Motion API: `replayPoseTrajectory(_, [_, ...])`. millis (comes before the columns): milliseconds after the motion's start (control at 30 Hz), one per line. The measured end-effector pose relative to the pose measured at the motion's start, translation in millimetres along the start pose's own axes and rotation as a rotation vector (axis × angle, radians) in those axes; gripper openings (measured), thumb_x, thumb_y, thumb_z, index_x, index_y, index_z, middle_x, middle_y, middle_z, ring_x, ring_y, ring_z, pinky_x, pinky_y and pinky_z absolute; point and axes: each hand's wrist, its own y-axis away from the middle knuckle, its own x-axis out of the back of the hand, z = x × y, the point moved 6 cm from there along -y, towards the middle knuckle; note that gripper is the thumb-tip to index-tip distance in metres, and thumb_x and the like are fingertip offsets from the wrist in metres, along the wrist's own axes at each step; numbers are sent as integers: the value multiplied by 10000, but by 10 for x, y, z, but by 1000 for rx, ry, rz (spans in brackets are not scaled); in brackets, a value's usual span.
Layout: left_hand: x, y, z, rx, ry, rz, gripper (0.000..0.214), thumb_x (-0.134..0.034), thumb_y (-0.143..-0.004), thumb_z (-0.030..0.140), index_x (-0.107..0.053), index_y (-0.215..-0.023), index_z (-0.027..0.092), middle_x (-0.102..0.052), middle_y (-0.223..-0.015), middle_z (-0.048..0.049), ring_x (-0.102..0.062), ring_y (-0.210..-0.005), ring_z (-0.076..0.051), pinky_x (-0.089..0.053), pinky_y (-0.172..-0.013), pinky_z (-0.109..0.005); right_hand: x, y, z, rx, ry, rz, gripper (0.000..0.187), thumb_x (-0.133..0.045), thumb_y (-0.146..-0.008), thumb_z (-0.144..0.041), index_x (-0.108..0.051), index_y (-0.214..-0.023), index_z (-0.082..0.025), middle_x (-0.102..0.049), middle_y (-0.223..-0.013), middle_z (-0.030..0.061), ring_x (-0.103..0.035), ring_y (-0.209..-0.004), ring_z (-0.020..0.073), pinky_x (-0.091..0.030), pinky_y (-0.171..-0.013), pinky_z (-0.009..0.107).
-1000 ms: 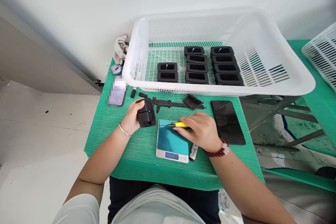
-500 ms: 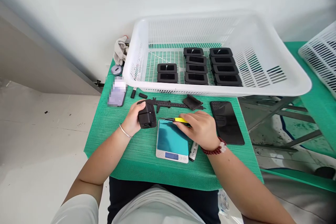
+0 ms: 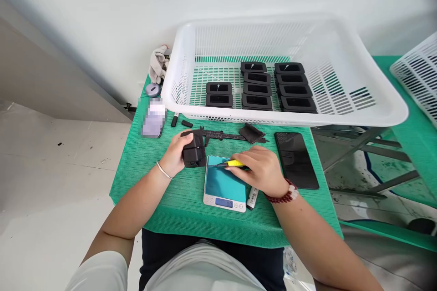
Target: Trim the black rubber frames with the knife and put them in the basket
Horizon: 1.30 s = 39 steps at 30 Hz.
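Note:
In my left hand (image 3: 175, 154) is a black plastic housing (image 3: 193, 150), held up left of the scale with the fingers wrapped round its side. My right hand (image 3: 261, 168) grips a yellow-and-black-handled knife-like tool (image 3: 236, 163); its thin tip points left, close to the housing's right edge. Whether the tip touches the housing I cannot tell. Below the tool lies a small digital scale (image 3: 225, 186) with a blue-green plate and a lit display. A white marker (image 3: 251, 198) rests by the scale's right side, partly under my right hand.
Behind stands a large white basket (image 3: 287, 118) with several black housings (image 3: 257, 88) in rows. A caliper (image 3: 223, 135), a black curved piece (image 3: 251, 133), a black tablet-like device (image 3: 296, 159), a phone (image 3: 153, 122), a round grey case (image 3: 152, 90) and gloves (image 3: 158, 64) lie on the green cloth (image 3: 150, 200).
The tool in my right hand has dropped slightly, its tip now lower beside the housing. My left hand still holds the housing, shifted a little right in view.

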Motion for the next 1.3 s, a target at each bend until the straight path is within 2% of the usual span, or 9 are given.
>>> replayPoseTrajectory(167, [-44, 5, -16, 12, -18, -84, 396, -780, -587, 424, -577, -802, 160, -616, -686, 5, -561, -536, -115, -456, -470, -237, 41, 4, 15, -36, 89, 56, 236, -625, -865, -389, -636, -805, -161, -670, -616, 6, -537, -505, 102, -352, -555, 265])
replayPoseTrajectory(333, [-17, 5, 22, -18, 3, -43, 411, -781, -579, 430, -579, -808, 156, -589, -653, 18, -558, -535, -111, -461, -471, -231, -49, 6, -35, 27, 98, -64, 271, -593, -883, -419, -635, -801, -164, -645, -589, -2, -535, -510, 104, -334, -556, 271])
replayPoseTrajectory(500, [25, -10, 52, -43, -18, 11, 432, -788, -567, 418, -575, -836, 155, -580, -650, 23, -554, -529, -110, -456, -461, -228, 13, 9, -17, 11, 102, 17, 247, -616, -874, -386, -623, -801, -151, -664, -615, 13, -537, -510, 103, -332, -559, 272])
replayPoseTrajectory(633, [26, -31, 57, -69, -27, -3, 391, -764, -609, 428, -583, -813, 148, -556, -636, 28, -542, -520, -97, -441, -456, -214, -19, 12, -62, 56, 62, -31, 253, -605, -877, -407, -627, -815, -163, -658, -603, 2, -544, -522, 107, -342, -568, 268])
replayPoseTrajectory(833, [-17, -7, 6, -25, -30, -42, 405, -785, -588, 423, -574, -805, 154, -579, -656, 23, -567, -547, -109, -476, -475, -223, 63, 14, 1, -42, 153, 81, 209, -632, -865, -360, -621, -812, -157, -675, -617, 8, -539, -506, 104, -347, -556, 269])
replayPoseTrajectory(967, [0, -4, 21, -51, -18, -29, 384, -775, -604, 427, -568, -779, 156, -565, -644, 28, -554, -534, -97, -467, -470, -209, 2, 15, -33, 25, 87, -5, 256, -614, -871, -413, -621, -797, -167, -665, -610, 0, -547, -516, 102, -349, -563, 271])
replayPoseTrajectory(1033, [-12, 5, 17, -47, -21, -51, 381, -773, -605, 430, -562, -765, 156, -556, -637, 29, -546, -525, -95, -462, -461, -207, -10, 16, -17, 9, 104, -15, 249, -609, -875, -405, -624, -794, -170, -660, -600, -2, -538, -506, 102, -343, -557, 274])
replayPoseTrajectory(1167, [-78, 39, -15, -20, -51, -134, 375, -771, -611, 428, -561, -758, 154, -560, -654, 22, -538, -527, -94, -465, -461, -211, 53, 24, 39, -62, 151, 72, 197, -633, -864, -355, -625, -825, -162, -677, -621, 9, -542, -513, 111, -354, -559, 271])
replayPoseTrajectory(1300, [-59, 45, -10, -30, -25, -106, 378, -770, -611, 441, -561, -744, 155, -559, -647, 22, -546, -530, -94, -469, -469, -208, -14, 16, -23, 49, 46, -39, 257, -602, -878, -410, -628, -809, -165, -660, -611, 4, -541, -518, 110, -353, -567, 268])
